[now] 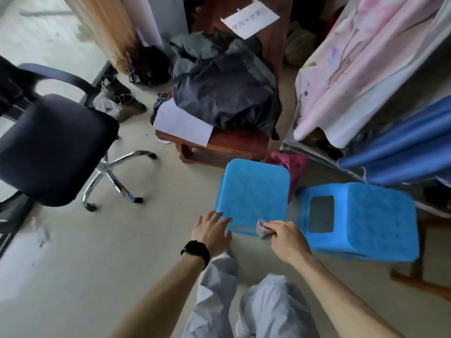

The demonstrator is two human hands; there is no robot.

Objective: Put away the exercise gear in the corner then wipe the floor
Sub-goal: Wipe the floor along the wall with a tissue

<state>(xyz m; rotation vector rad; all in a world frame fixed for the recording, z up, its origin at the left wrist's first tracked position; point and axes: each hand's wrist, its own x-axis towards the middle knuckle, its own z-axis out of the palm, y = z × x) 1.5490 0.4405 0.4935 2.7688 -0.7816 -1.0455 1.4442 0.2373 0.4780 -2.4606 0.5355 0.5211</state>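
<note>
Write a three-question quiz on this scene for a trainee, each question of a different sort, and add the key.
1. True or false: the right hand grips a grey cloth.
2. Multiple choice: what lies on the wooden bench?
A. a black bag and a white paper
B. a laptop
C. a stack of plates
3. Short answer: how many blue stools are in view?

Key: 1 true; 2 A; 3 two.
</note>
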